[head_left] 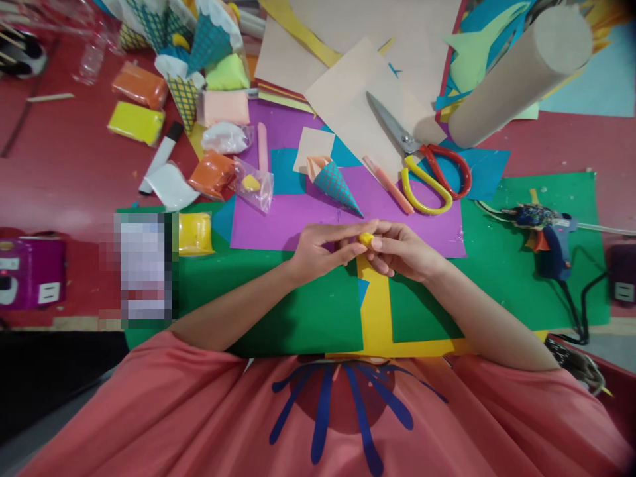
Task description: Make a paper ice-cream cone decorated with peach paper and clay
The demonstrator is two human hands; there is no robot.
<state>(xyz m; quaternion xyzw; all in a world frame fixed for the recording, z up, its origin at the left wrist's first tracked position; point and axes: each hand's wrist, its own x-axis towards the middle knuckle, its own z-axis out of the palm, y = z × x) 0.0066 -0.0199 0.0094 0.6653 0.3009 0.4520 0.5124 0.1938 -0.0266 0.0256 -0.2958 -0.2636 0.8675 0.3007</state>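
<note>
A small yellow lump of clay (366, 239) is pinched between the fingertips of both hands, above the green and purple sheets. My left hand (325, 250) comes from the left, thumb and fingers closed on the lump's left side. From the right, my right hand (405, 250) presses its thumb against the lump, with the other fingers curled beneath. Just beyond the hands, a small blue-patterned paper cone (335, 187) with a peach top lies on the purple sheet (293, 225), its tip pointing toward them. A pink marker (389, 185) rests to the cone's right.
Large scissors (407, 140) lie open beyond my right hand. A glue gun (554, 245) with a cable sits at the right, below a standing paper cylinder (521, 76). Clay packets, including a yellow one (195, 234), and several cones (211, 40) occupy the left.
</note>
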